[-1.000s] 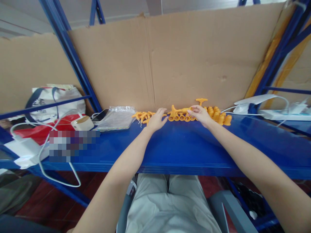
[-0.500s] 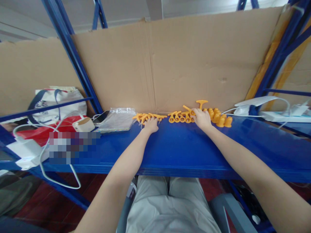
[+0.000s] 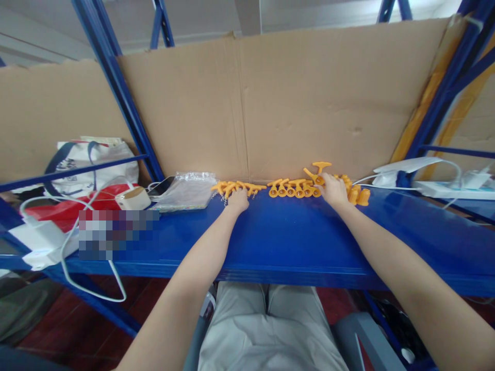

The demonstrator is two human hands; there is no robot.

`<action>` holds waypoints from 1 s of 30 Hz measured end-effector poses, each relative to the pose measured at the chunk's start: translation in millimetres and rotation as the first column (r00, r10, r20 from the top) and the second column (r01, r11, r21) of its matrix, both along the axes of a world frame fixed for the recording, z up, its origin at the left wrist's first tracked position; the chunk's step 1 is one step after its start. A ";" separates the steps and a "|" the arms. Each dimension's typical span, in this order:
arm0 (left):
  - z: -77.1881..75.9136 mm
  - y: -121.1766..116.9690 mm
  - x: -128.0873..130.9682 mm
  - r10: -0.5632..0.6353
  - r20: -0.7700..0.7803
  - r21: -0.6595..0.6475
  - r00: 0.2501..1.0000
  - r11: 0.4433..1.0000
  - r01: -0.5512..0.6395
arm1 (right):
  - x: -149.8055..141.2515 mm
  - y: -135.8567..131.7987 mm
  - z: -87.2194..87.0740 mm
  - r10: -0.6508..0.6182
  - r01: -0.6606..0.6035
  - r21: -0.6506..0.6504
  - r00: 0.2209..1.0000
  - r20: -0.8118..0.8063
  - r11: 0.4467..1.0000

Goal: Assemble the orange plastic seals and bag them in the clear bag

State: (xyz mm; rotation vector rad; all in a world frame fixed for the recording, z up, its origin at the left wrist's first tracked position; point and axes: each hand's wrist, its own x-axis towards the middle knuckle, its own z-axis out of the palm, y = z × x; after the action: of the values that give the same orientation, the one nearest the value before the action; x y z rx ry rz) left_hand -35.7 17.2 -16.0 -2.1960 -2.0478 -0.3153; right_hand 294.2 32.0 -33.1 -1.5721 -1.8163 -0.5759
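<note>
Orange plastic parts lie along the back of a blue shelf (image 3: 294, 237) against a cardboard sheet. My left hand (image 3: 237, 200) rests with curled fingers on a pile of thin orange pieces (image 3: 232, 187); what it grips, if anything, is hidden. A row of orange T-shaped pieces (image 3: 294, 188) stands between my hands. My right hand (image 3: 334, 189) reaches among orange cone-shaped caps (image 3: 358, 195), its fingers hidden behind the knuckles. One T-shaped piece (image 3: 320, 167) stands upright just behind it.
A clear plastic bag (image 3: 185, 189) and a phone lie left of the orange parts. Further left are a small beige box (image 3: 132, 197), white chargers with cables (image 3: 42, 239) and a tote bag (image 3: 91, 162). A power strip (image 3: 444, 188) with cables sits at right.
My left hand moved left from the T-shaped row to the pile of thin pieces. My right hand shifted right, from the row's end to the cone caps.
</note>
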 end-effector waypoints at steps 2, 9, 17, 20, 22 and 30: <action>0.6 1.3 -1.7 -0.022 0.005 0.027 1.000 0.999 0.021 | -3.1 1.9 -1.8 0.017 -0.018 -0.022 0.999 -0.039 1.000; 4.0 3.0 0.5 -0.022 0.078 0.122 0.997 0.992 0.012 | -9.5 8.3 -9.2 0.047 -0.065 -0.103 0.985 -0.165 0.993; 9.1 -0.1 8.3 -0.018 0.149 0.169 0.989 0.986 -0.007 | -11.9 6.2 -9.3 -0.020 -0.001 -0.226 0.995 -0.093 0.974; 8.1 0.2 9.6 -0.035 0.141 0.158 0.989 0.987 0.013 | -15.4 3.1 -6.9 -0.058 0.029 -0.264 0.993 -0.104 0.964; 5.9 1.5 10.0 -0.048 0.143 0.152 0.989 0.988 0.026 | -16.8 2.8 -6.7 -0.077 0.041 -0.277 0.990 -0.118 0.960; -1.8 3.3 9.4 -0.053 0.099 0.083 0.994 0.996 0.045 | 0.7 19.7 -15.9 0.060 -0.111 -0.212 0.971 -0.233 0.971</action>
State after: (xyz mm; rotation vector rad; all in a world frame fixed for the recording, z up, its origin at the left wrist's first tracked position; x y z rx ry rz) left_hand -26.3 20.5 -17.8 -2.2286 -1.9949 -0.5156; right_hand 294.9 51.7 -49.0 -1.6218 -1.8126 -0.1473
